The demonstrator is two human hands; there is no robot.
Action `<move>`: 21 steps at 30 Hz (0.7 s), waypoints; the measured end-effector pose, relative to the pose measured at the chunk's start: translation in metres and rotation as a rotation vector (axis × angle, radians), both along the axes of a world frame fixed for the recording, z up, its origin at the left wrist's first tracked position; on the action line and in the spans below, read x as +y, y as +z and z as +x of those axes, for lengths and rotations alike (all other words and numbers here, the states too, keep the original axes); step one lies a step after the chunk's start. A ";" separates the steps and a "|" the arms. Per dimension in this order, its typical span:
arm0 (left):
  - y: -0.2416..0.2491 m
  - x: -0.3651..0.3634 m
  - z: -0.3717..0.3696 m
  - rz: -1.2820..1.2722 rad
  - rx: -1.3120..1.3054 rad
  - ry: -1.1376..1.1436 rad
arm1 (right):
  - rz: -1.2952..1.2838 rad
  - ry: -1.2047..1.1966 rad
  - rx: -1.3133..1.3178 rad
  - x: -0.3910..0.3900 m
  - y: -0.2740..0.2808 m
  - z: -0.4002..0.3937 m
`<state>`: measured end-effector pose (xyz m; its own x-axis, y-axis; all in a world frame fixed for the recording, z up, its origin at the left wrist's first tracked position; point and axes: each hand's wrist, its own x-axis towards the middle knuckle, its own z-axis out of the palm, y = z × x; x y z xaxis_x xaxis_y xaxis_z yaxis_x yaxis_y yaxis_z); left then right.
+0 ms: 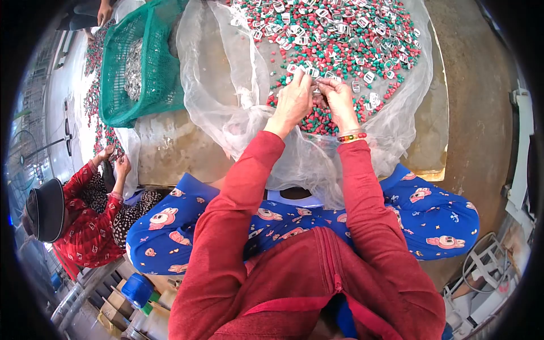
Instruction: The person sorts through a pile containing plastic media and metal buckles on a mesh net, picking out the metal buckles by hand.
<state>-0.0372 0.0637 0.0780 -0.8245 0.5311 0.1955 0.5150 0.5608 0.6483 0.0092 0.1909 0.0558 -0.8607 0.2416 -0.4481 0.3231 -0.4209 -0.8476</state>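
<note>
My left hand [294, 103] and my right hand [338, 102] meet over the near part of a wide pile of red and green pieces [317, 120]. The fingers of both are pinched together, fingertips almost touching. Something small and pale shows between them, too small to name. Silvery buckle-like pieces [369, 77] lie scattered over the pile, thickest toward its far side. White mesh netting [249, 122] spreads under and around the pile, bunched to the left of my left hand. A beaded bracelet [352, 136] circles my right wrist.
A green plastic basket [116, 85] holding silvery pieces stands left of the netting. Further left, a co-worker in a hat [45, 209] handles small items beside another red and green pile [93, 102]. Another person's hand [104, 13] shows at the top left. A blue container [137, 290] sits low left.
</note>
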 end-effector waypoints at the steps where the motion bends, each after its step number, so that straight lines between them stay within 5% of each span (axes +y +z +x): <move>1: 0.001 -0.001 0.000 0.031 -0.019 0.030 | 0.039 0.003 0.012 -0.004 0.008 -0.002; 7: -0.008 0.002 0.013 0.143 -0.118 0.232 | 0.244 0.069 0.044 -0.014 0.018 -0.005; 21: -0.017 -0.009 0.003 0.237 -0.175 -0.092 | 0.258 0.059 -0.041 0.003 0.011 0.007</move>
